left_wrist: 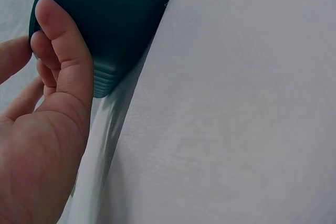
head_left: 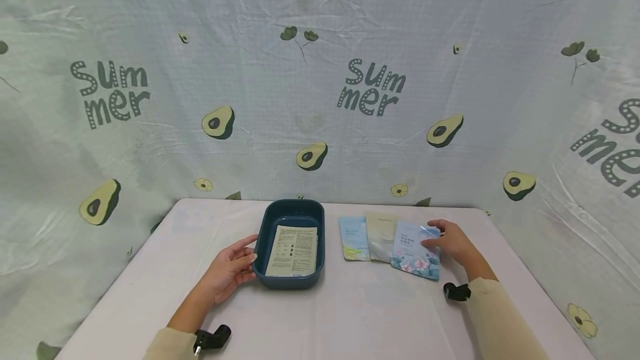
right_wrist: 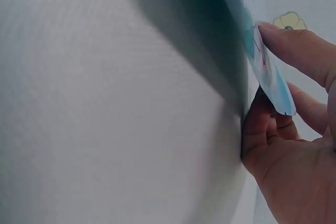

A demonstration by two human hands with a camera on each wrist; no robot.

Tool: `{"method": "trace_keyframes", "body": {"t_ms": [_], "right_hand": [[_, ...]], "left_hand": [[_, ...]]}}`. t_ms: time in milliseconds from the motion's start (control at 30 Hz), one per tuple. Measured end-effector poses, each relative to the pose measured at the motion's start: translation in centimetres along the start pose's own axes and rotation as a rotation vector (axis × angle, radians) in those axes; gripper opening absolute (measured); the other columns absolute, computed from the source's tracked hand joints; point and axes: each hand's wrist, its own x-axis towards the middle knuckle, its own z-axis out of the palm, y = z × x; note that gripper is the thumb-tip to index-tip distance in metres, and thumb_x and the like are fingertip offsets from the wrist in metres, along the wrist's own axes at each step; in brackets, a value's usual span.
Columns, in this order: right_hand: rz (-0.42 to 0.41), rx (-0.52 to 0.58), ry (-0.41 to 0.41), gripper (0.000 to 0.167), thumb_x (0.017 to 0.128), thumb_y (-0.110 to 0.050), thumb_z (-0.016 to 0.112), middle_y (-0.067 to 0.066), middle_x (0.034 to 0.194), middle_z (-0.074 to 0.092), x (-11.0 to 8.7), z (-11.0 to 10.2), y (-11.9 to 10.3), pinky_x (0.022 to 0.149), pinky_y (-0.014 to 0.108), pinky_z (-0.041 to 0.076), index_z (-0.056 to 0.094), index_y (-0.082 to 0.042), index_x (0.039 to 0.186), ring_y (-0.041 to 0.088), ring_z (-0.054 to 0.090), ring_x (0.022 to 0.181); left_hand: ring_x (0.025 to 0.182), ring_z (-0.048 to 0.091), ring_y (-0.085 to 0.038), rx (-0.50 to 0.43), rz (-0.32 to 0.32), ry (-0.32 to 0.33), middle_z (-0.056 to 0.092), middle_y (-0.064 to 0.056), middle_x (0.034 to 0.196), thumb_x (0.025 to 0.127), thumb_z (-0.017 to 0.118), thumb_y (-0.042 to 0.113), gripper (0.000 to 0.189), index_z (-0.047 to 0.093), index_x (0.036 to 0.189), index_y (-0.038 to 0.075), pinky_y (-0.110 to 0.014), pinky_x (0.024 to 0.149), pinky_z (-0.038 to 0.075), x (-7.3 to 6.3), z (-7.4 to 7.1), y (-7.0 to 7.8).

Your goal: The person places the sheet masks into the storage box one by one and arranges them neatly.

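Note:
A dark blue plastic bin (head_left: pixel 290 283) stands left of the table's middle, a pale printed packet (head_left: pixel 292 251) lying inside it with its text side up. My left hand (head_left: pixel 230 271) pinches the bin's left rim, thumb against the wall and fingers behind it. At the right, my right hand (head_left: pixel 454 242) pinches the right edge of a blue flowered packet (head_left: pixel 409 246). In the right wrist view the thumb lies on top of this packet (right_wrist: pixel 251 30), fingers beneath, and its edge is tilted up off the cloth.
Beside the flowered packet, and partly overlapped, lies a beige and silver packet (head_left: pixel 381 238). Left of that is a light blue and green packet (head_left: pixel 354 240). A white cloth covers the table (head_left: pixel 360 321). Behind hangs a printed curtain (head_left: pixel 270 93) that meets the table's back edge.

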Motion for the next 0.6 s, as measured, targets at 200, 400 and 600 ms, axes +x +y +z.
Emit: {"method": "trace_keyframes", "body": {"t_ms": [200, 400, 600], "right_hand": [[0.004, 0.020, 0.003, 0.078, 0.089, -0.028, 0.080, 0.034, 0.152, 0.037, -0.6, 0.1, 0.0, 0.112, 0.067, 0.038, 0.042, -0.002, 0.152, 0.051, 0.041, 0.134], [0.000, 0.038, 0.025, 0.078, 0.087, -0.031, 0.082, 0.032, 0.148, 0.044, -0.8, 0.4, 0.1, 0.112, 0.065, 0.040, 0.045, -0.002, 0.150, 0.046, 0.047, 0.129], [-0.021, 0.055, 0.048, 0.079, 0.086, -0.036, 0.083, 0.030, 0.147, 0.047, -1.1, 0.7, 0.3, 0.111, 0.061, 0.044, 0.047, -0.002, 0.148, 0.044, 0.049, 0.127]], "left_hand": [[0.083, 0.064, -0.012, -0.009, -0.003, 0.004, 0.060, -0.004, 0.113, 0.103, 0.058, 0.007, 0.065, 0.029, 0.161, 0.010, -0.024, 0.075, 0.060, 0.0, 0.1, 0.0], [0.082, 0.064, -0.012, -0.011, -0.004, 0.005, 0.060, -0.005, 0.113, 0.103, 0.058, 0.007, 0.065, 0.029, 0.161, 0.010, -0.024, 0.075, 0.060, 0.0, 0.1, 0.0], [0.083, 0.064, -0.013, -0.010, 0.000, 0.007, 0.060, -0.005, 0.113, 0.103, 0.058, 0.008, 0.065, 0.030, 0.161, 0.011, -0.024, 0.075, 0.060, -0.1, 0.1, 0.0]]}}
